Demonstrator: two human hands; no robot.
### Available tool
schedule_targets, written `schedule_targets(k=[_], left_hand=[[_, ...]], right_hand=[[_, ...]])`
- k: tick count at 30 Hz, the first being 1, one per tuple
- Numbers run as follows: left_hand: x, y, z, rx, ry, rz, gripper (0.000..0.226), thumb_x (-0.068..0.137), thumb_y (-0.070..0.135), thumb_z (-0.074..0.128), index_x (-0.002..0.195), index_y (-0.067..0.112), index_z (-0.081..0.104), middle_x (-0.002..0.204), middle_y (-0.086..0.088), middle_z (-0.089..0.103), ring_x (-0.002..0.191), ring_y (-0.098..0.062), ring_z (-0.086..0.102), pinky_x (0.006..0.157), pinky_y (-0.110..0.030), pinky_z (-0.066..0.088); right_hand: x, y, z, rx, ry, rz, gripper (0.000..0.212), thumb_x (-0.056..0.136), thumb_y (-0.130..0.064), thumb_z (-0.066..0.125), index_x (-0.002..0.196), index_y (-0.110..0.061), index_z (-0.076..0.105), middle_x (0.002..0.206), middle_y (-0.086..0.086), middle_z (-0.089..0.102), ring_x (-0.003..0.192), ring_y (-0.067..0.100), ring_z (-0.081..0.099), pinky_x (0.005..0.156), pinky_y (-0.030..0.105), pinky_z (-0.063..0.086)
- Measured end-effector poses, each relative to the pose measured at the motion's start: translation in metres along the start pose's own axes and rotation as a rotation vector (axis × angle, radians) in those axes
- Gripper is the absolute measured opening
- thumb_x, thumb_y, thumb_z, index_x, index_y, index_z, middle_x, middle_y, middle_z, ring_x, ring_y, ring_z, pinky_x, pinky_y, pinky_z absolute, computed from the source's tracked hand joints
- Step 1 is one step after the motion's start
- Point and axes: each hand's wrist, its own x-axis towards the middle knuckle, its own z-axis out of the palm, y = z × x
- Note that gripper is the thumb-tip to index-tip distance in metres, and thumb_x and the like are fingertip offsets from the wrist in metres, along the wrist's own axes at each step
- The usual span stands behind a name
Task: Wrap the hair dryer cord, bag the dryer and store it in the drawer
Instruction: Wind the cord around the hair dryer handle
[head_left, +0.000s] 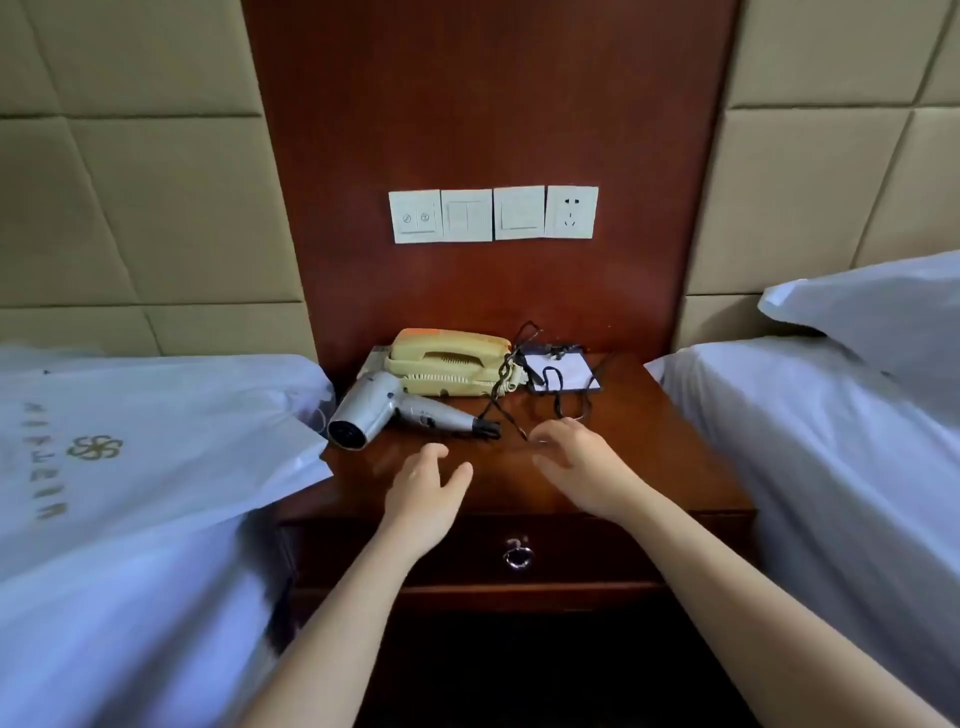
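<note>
A silver hair dryer (387, 413) lies on its side on the dark wooden nightstand (649, 467), nozzle toward the left bed. Its black cord (558, 387) runs loose from the handle end across the top toward the back right. My left hand (426, 493) hovers open just in front of the dryer's handle, holding nothing. My right hand (582, 462) is over the nightstand with its fingertips at a strand of the cord; whether they pinch it I cannot tell. A white bag with a gold logo (104, 447) lies on the left bed. The closed drawer (597, 556) has a ring pull (517, 556).
A yellowish telephone (449, 364) sits at the back of the nightstand beside a white card (563, 369). White-sheeted beds flank both sides, with a pillow (872, 312) on the right one. Wall switches and a socket (570, 212) are on the wooden panel above.
</note>
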Motion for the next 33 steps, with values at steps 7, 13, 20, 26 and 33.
schedule_targets(k=[7, 13, 20, 26, 33], left_hand=[[0.040, -0.021, 0.018, 0.060, 0.046, -0.003, 0.060, 0.098, 0.039, 0.037, 0.149, 0.011, 0.022, 0.154, -0.009, 0.029, 0.140, -0.024, 0.029, 0.112, -0.036, 0.025], [0.062, -0.034, 0.011, 0.015, 0.060, -0.029, 0.061, 0.098, 0.042, 0.034, 0.149, 0.012, 0.022, 0.153, -0.010, 0.032, 0.141, -0.023, 0.029, 0.114, -0.036, 0.026], [0.059, -0.038, 0.012, 0.024, 0.050, -0.004, 0.062, 0.097, 0.045, 0.035, 0.149, 0.012, 0.022, 0.153, -0.009, 0.032, 0.141, -0.022, 0.028, 0.113, -0.034, 0.024], [0.059, -0.025, 0.018, -0.025, 0.010, 0.002, 0.063, 0.097, 0.044, 0.034, 0.148, 0.009, 0.024, 0.151, -0.010, 0.035, 0.139, -0.024, 0.032, 0.111, -0.034, 0.026], [0.056, -0.005, 0.029, -0.580, -0.066, -0.106, 0.062, 0.094, 0.045, 0.045, 0.143, 0.010, 0.033, 0.140, -0.002, 0.050, 0.127, -0.016, 0.046, 0.098, -0.027, 0.033]], right_hand=[[0.058, 0.006, 0.037, -0.282, 0.105, -0.200, 0.052, 0.091, -0.024, 0.054, 0.139, -0.012, 0.039, 0.149, 0.006, 0.036, 0.143, 0.022, 0.022, 0.114, 0.032, 0.022], [0.111, 0.009, 0.067, -0.678, 0.032, -0.317, 0.058, 0.092, -0.043, 0.047, 0.141, -0.015, 0.033, 0.146, 0.006, 0.041, 0.144, 0.021, 0.016, 0.118, 0.033, 0.000], [0.123, 0.018, 0.064, -0.845, 0.003, -0.290, 0.043, 0.093, -0.050, 0.041, 0.107, -0.014, 0.057, 0.110, 0.007, 0.063, 0.113, 0.025, 0.051, 0.103, 0.033, 0.032], [0.097, 0.016, 0.064, -0.861, 0.172, -0.333, 0.041, 0.077, -0.048, 0.068, 0.062, -0.014, 0.052, 0.046, 0.001, 0.057, 0.040, 0.025, 0.056, 0.051, 0.028, 0.042], [0.059, 0.015, 0.048, -0.814, 0.468, -0.319, 0.044, 0.077, -0.051, 0.057, 0.053, -0.015, 0.049, 0.037, -0.002, 0.049, 0.030, 0.020, 0.046, 0.044, 0.020, 0.022]])
